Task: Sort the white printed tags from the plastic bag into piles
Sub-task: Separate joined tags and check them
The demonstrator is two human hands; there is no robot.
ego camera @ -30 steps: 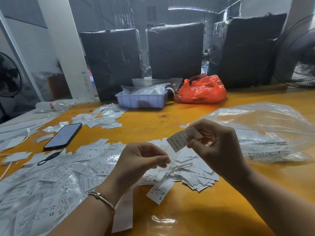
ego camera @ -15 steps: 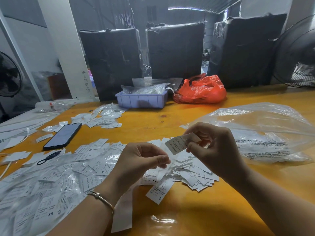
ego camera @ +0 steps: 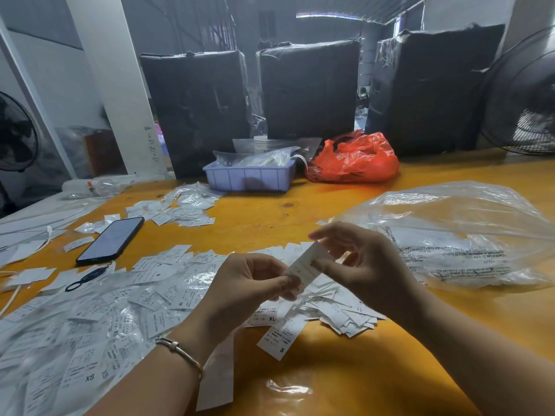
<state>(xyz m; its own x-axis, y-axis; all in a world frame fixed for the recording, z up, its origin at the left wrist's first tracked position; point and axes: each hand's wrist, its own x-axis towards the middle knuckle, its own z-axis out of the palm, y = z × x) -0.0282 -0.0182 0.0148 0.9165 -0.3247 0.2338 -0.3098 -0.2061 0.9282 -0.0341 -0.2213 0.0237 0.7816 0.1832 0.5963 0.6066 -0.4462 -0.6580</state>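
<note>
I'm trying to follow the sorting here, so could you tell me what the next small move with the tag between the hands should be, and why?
Probably let the left hand take the tag and turn it face-up to read its size. Both hands pinch it above the table; the right hand holds its upper end, and its print is blurred. Tags lying below show XL, S, M and XS, so the size likely decides the pile.

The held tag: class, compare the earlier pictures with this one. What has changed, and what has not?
The tag has come down from the right hand alone to meet the left hand, whose fingertips now pinch its lower end; the right hand still holds its upper end, fingers spread wider. The phone, clear plastic bag and tag piles on the table stayed put.
</note>
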